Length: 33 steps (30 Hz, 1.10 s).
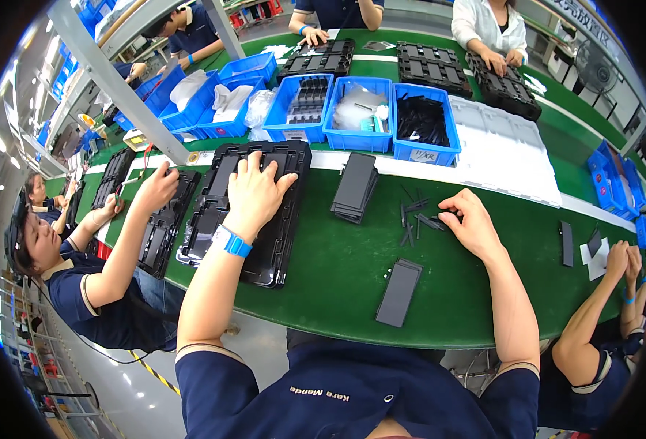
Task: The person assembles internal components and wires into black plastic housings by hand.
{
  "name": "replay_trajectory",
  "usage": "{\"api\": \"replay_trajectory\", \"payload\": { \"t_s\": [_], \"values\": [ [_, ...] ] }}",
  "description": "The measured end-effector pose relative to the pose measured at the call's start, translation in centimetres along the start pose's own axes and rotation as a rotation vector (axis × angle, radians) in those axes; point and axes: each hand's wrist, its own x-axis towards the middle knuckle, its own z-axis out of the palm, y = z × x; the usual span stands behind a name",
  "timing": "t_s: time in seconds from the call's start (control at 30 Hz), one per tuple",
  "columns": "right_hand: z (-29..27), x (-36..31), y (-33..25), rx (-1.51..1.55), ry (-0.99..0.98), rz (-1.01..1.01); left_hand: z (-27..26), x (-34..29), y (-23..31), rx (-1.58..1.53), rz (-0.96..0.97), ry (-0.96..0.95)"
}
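My left hand (255, 192) lies with fingers spread over a black plastic tray (272, 263), its fingertips on the dark flat pieces set in it. On the green table to the right, my right hand (473, 225) is curled, thumb and forefinger pinched at the edge of a loose pile of thin black strips (413, 218); one strip seems to be at the fingertips. Between the hands stands a stack of dark rectangular phone-battery-like pieces (355, 187). A similar single flat piece (399, 293) rests near the table's front edge.
Behind are blue bins: one with black strips (421, 121), one with clear bags (359, 110), one with dark parts (310, 102). White trays (505, 150) lie at back right. A metal post (129, 88) rises at left. Co-workers sit left, right and across.
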Motion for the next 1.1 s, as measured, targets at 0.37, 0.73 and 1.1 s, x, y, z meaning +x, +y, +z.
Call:
{"api": "replay_trajectory", "payload": {
  "t_s": [0.37,0.73,1.1],
  "values": [
    [-0.8,-0.6,-1.8,-0.011,-0.190,0.096,-1.0,-1.9,1.6,-0.024,0.067,0.024],
    [-0.5,-0.6,-1.3,-0.073,-0.110,0.086,0.6,3.9,-1.5,-0.154,0.191,0.049],
    [0.6,0.2,-0.5,0.073,-0.107,-0.104,0.9,5.1,-0.8,-0.217,0.140,0.068]
  ]
}}
